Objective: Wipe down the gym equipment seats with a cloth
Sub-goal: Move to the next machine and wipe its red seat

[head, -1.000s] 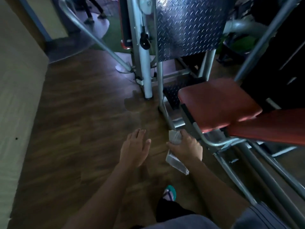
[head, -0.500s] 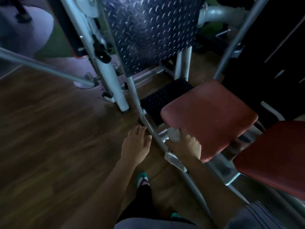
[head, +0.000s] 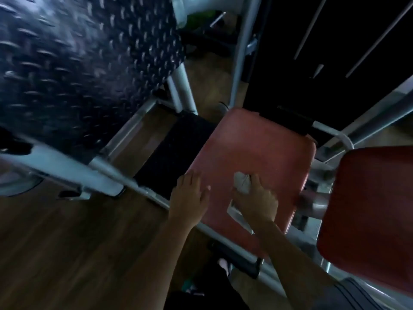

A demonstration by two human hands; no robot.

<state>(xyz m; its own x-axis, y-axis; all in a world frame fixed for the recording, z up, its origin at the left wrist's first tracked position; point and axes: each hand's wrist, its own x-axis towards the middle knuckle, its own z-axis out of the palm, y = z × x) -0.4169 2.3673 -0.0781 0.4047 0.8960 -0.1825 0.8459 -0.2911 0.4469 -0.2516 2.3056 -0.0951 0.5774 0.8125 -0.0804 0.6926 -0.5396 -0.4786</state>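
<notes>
Right hand [head: 257, 198] on red seat [head: 257, 153], fingers clamped on white cloth [head: 242, 183] near seat's front edge; left hand [head: 190, 195] flat at seat's left edge, fingers apart; wiping starting; next: sweep cloth across seat

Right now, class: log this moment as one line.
right hand: cloth on red seat | left hand: empty, seat edge | stage: wiping

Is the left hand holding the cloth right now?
No, the cloth is gripped in the right hand; the left hand is open and empty.
</notes>
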